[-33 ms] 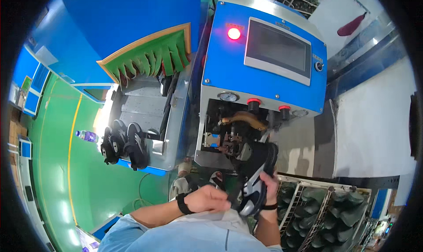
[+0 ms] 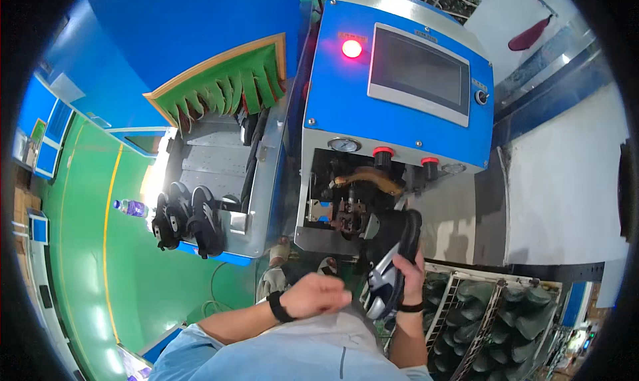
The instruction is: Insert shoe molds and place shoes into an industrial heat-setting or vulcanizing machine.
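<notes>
A black sneaker (image 2: 391, 261) with white and silver side panels stands on end in front of the blue machine (image 2: 346, 81), its silver toe pointing down toward me. My right hand (image 2: 411, 274) is closed around its sole side, thumb on the side panel. The heel end is beside the metal clamp parts (image 2: 349, 216) under the machine's head; whether it touches them cannot be made out. Just left of the toe, my left hand (image 2: 316, 297) is closed with its fingers curled together. Anything between those fingertips is hidden.
Several black sneakers (image 2: 206, 218) sit at the near end of a metal conveyor (image 2: 212, 161) to the left, below a green strip curtain (image 2: 226, 91). A wire rack (image 2: 459, 341) of dark shoe lasts stands low right. A red lamp (image 2: 351, 48) glows on the machine.
The sneaker and my right hand have shifted slightly up and toward the right. My left hand has risen a little, its fingers still curled.
</notes>
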`<state>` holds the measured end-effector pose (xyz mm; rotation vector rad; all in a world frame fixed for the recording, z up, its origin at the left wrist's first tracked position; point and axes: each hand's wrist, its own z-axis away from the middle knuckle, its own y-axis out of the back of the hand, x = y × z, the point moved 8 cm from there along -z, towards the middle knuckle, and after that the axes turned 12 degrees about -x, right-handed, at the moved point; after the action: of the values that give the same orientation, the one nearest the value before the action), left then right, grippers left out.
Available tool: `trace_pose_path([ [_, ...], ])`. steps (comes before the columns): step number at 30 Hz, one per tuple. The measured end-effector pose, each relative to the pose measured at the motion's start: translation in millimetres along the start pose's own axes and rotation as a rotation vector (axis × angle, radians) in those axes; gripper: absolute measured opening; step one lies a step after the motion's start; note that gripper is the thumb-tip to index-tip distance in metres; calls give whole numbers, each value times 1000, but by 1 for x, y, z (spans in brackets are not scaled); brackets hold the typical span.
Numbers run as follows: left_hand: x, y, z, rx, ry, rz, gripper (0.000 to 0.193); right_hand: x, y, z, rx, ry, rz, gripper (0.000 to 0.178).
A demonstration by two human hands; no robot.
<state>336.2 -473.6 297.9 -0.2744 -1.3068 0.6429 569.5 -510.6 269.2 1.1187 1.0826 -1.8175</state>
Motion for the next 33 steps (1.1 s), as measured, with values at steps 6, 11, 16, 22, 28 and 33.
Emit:
trace_pose_path([
  [6, -33, 77, -16, 326, 157, 255, 31, -35, -34, -52, -15, 160, 815, 87],
  [11, -79, 134, -40, 408, 145, 271, 24, -32, -77, -77, 137, 109, 1426, 96],
  [16, -93, 143, -39, 381, 171, 329, 18, -11, -96, -99, 123, -77, 1578, 96],
  [22, -88, 167, -39, 465, 85, 382, 22, 9, -104, -93, 230, -23, 1489, 102],
  [28, -100, 165, -34, 420, 158, 368, 17, 23, -92, -80, 333, 98, 1441, 101],
  [33, -79, 160, -20, 370, 270, 87, 23, 27, -90, -70, 498, 126, 1388, 97],
])
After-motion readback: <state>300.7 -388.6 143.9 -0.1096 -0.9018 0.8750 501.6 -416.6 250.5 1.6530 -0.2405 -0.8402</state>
